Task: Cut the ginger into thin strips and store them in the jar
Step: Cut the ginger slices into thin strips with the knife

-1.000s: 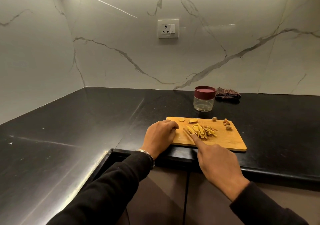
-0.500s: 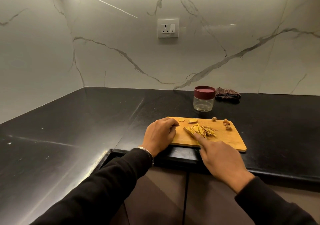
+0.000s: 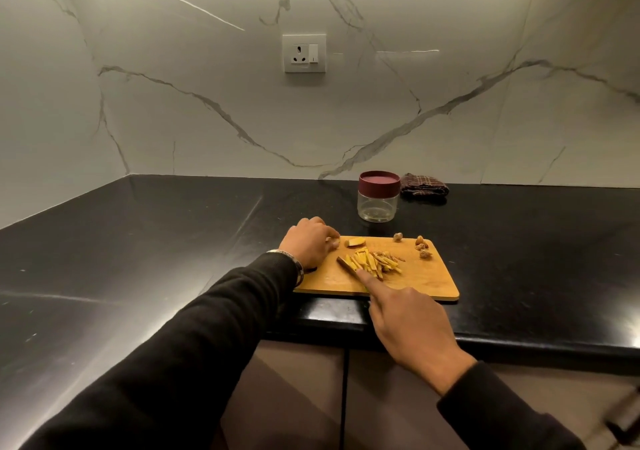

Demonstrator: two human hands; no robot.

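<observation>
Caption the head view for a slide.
Right hand holds a knife beside yellow ginger strips on the wooden cutting board.

A white wall socket [image 3: 304,53] sits upper centre on the veined marble wall [image 3: 450,68]. A dark checked cloth [image 3: 424,185] lies folded on the black counter [image 3: 138,259], right of centre.

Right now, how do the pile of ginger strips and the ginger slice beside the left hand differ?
The ginger strips are many thin sticks heaped mid-board against the knife; the ginger slice is one flat, wider piece, uncut, near the board's far edge. The right hand is close to the strips; the left hand is close to the slice. Both lie on the cutting board, not in the jar.
</observation>
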